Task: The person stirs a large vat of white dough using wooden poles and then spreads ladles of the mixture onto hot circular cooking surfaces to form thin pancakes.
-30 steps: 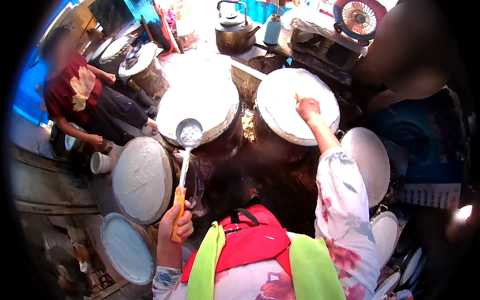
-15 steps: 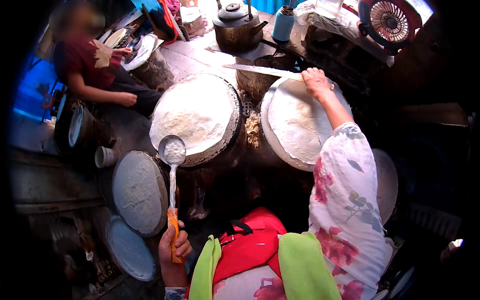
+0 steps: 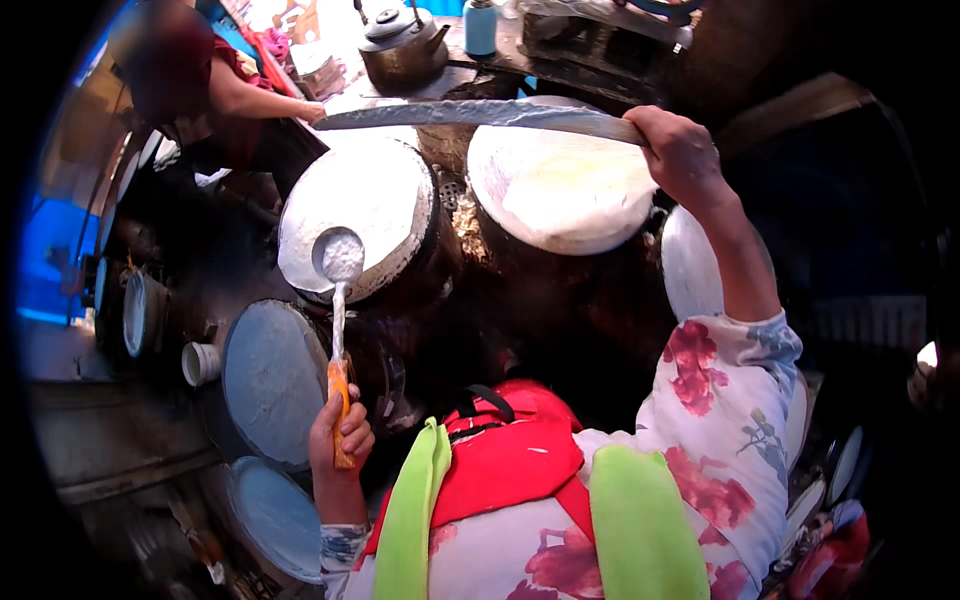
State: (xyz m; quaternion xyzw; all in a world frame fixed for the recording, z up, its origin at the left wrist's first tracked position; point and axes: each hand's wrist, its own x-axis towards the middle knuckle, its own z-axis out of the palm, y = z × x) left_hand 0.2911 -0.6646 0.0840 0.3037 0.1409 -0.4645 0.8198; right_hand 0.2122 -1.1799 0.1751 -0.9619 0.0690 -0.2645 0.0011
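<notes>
My left hand [image 3: 342,438] is closed round the orange handle of a metal ladle [image 3: 338,330]. White batter [image 3: 344,256] sits in the ladle's bowl, which hangs over the near edge of the left round griddle [image 3: 432,225]. On that griddle lies a pale, thin layer of batter or flatbread [image 3: 350,190]. My right hand [image 3: 685,155] grips one end of a long, flat, batter-smeared spatula [image 3: 480,114]. Its blade stretches leftward above the far side of both griddles. A thin flatbread [image 3: 560,190], browned in places, covers the right griddle.
At the far left a person in a dark red top [image 3: 170,70] has an arm stretched toward the left griddle. A kettle [image 3: 400,50] and a blue flask [image 3: 480,27] stand at the back. Round lids or pans [image 3: 270,385] lean at the near left, beside a white cup [image 3: 201,364].
The view has shifted. My right hand has moved right and swung the spatula out across both griddles' far side. The ladle stays over the left griddle. The other person has leaned in, arm outstretched.
</notes>
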